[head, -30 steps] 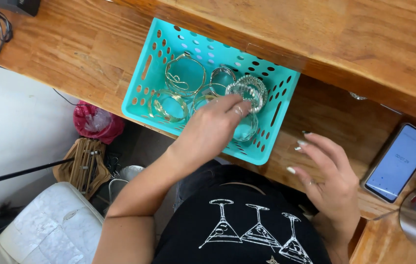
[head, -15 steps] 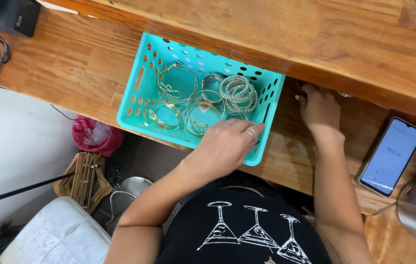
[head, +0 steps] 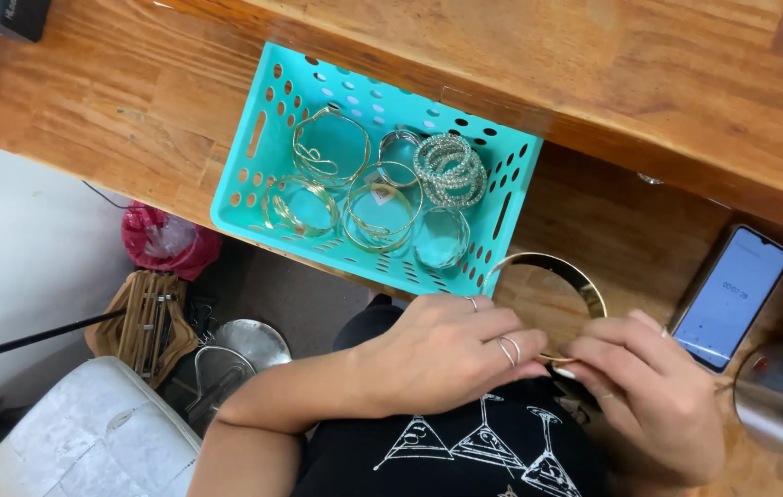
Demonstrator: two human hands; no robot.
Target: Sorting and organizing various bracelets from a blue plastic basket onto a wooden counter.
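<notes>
Both hands low at the near edge of the worktop [head: 133,101], clamped together on one wide gold bangle [head: 552,276]: left hand [head: 446,354] with ringed fingers closed over the lower rim, right hand [head: 649,391] pinching the same rim from the other side, fingertips meeting. Bangle upright, upper arc free above the knuckles, partly overhanging the worktop edge. Risk, as judged: grip only on a thin slick rim, so a slip likely sends it off the edge to the floor clutter below; squeezing from both sides could bend the hoop out of round. Just beyond the left hand, teal perforated basket [head: 262,138] with loose bangles and a beaded stack [head: 449,170], near corner past the worktop edge; a knock from the wrist could tip it. Right of the right hand, a smartphone [head: 732,299] with lit screen, and a metal vessel [head: 782,410] close by, both within elbow reach and liable to be bumped. Surface: warm varnished wood planks, a raised wooden ledge beyond the basket. Below left of the hands: wooden hangers [head: 143,322], pink bag [head: 166,244], metal bowl [head: 249,345], white padded seat [head: 87,433]. Dark cables at the far left corner.
</notes>
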